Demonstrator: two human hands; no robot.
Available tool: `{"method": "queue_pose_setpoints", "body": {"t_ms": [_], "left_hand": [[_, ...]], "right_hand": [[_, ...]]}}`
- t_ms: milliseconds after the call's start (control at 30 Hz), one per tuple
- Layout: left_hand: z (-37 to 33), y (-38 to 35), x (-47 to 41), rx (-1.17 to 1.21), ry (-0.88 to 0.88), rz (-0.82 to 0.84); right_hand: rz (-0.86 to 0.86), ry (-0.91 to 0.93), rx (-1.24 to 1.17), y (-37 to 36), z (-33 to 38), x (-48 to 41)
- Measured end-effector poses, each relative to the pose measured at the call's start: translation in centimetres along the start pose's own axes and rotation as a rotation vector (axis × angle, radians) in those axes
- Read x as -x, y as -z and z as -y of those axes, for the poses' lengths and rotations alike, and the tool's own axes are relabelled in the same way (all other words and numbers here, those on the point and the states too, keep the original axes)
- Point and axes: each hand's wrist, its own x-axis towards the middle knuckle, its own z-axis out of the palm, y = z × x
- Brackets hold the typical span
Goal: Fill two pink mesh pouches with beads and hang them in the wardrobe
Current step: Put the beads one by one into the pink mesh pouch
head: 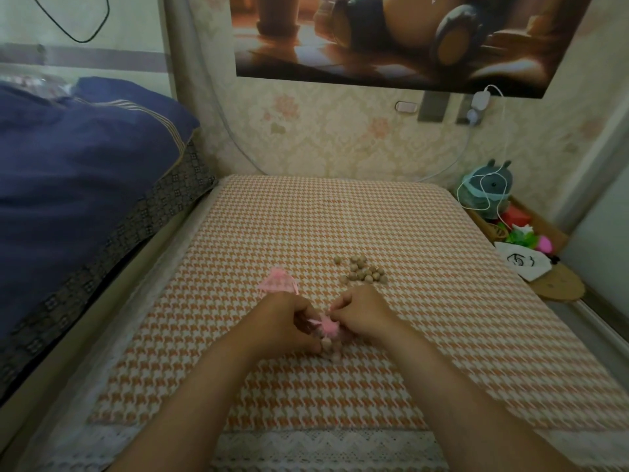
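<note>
A pink mesh pouch [329,328] with several tan beads inside sits between my hands on the houndstooth tablecloth [425,301]. My left hand [287,321] grips its left side. On the pouch's right, my right hand [360,313] pinches the gathered top or its drawstring. A second pink mesh pouch [278,282] lies flat and limp just beyond my left hand. A loose pile of tan wooden beads [363,271] lies beyond my right hand.
A bed with a dark blue quilt [78,172] borders the table on the left. To the right stand a plush toy [487,189] with white cables, a white bag [522,264] and a round cork mat [558,284]. A wall closes the far edge.
</note>
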Motion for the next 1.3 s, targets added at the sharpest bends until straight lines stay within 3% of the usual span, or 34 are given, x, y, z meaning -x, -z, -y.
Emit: {"method": "queue_pose_setpoints", "body": {"t_ms": [133, 367, 533, 833, 1067, 1300], "left_hand": [[0.0, -0.2, -0.3, -0.04, 0.088, -0.107], [-0.5, -0.9, -1.5, -0.106, 0.173, -0.226], [-0.6, -1.9, -2.5, -0.056, 0.168, -0.23], [0.5, -0.7, -3.0, -0.1, 0.052, -0.187], [0.1, -1.6, -3.2, 0.089, -0.084, -0.262], [0.9, -2.1, -3.8, 0.355, 0.074, -0.21]], "right_hand": [[-0.021, -0.032, 0.152, 1.6, -0.4, 0.1], [-0.062, 0.044, 0.099, 3.7, -0.3, 1.4], [-0.111, 0.263, 0.166, 3.0, 0.2, 1.9], [-0.122, 0.27, 0.204, 1.8, -0.1, 1.0], [-0.12, 0.265, 0.249, 2.0, 0.2, 1.3], [-0.138, 0.262, 0.241, 1.7, -0.2, 1.0]]}}
